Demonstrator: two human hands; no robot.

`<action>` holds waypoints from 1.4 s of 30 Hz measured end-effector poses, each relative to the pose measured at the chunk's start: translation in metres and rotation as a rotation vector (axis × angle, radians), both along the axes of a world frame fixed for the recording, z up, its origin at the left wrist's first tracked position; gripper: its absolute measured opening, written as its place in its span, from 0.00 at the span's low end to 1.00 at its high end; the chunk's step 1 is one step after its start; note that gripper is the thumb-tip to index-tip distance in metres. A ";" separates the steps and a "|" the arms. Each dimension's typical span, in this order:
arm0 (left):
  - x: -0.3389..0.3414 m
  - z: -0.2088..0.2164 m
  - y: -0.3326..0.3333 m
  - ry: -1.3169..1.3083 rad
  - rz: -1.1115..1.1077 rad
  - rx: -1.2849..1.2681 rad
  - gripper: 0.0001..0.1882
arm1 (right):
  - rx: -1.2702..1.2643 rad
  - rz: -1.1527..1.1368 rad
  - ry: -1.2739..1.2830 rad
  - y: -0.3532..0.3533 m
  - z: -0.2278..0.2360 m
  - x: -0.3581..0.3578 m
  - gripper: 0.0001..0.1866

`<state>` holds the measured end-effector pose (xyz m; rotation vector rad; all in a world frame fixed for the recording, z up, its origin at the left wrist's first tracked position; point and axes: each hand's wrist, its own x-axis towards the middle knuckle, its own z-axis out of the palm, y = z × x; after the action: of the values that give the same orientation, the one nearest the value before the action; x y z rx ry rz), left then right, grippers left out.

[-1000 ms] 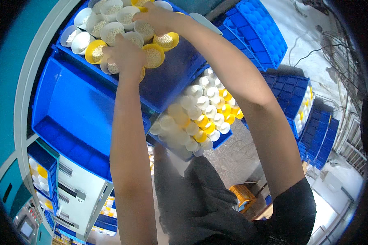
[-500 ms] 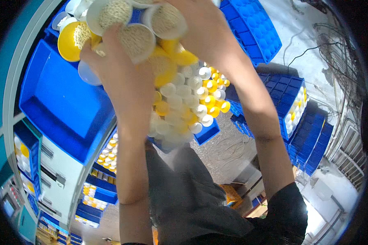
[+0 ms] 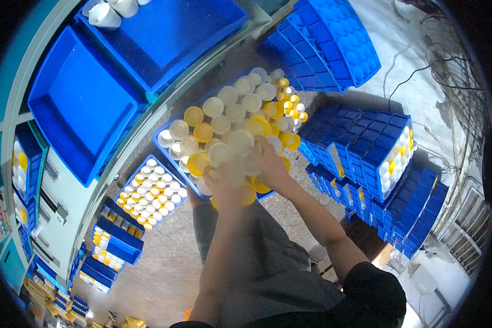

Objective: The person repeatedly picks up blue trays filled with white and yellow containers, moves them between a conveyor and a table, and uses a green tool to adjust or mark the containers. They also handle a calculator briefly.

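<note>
both hands, left hand (image 3: 228,188) and right hand (image 3: 271,167), clasp blurred cups (image 3: 230,156) over the blue tray (image 3: 161,143); grip unclear

- Round white and yellow plastic caps (image 3: 230,123), tops facing up, crowded in rows and filling their tray; several near the hands are blurred.
- Shallow blue plastic tray (image 3: 162,143) holding them, low beside the shelf edge.

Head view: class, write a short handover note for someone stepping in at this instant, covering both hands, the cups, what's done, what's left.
Left hand: on blurred cups, grip unclear.
Right hand: on the same cups.
Tray below the hands: nearly full of white and yellow cups.
Upper trays: bare but for a few white cups.
Done: most slots filled.
Left: seat the cups under the hands.
</note>
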<state>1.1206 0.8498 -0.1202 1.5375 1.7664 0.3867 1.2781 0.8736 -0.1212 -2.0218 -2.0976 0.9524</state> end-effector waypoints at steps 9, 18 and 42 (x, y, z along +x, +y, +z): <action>-0.032 -0.068 -0.032 0.083 0.161 -0.227 0.53 | -0.059 -0.015 -0.043 -0.024 -0.075 0.023 0.26; -0.015 -0.076 -0.023 -0.217 0.018 -0.186 0.54 | -0.318 0.097 -0.170 0.011 -0.038 -0.009 0.28; -0.216 -0.042 0.602 0.580 -0.386 0.691 0.15 | 0.355 0.120 -0.180 0.622 -0.012 -0.157 0.13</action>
<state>0.9042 1.4517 -0.1624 2.6447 1.7692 0.4028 1.1209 1.4959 -0.1333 -1.8766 -2.3007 0.3803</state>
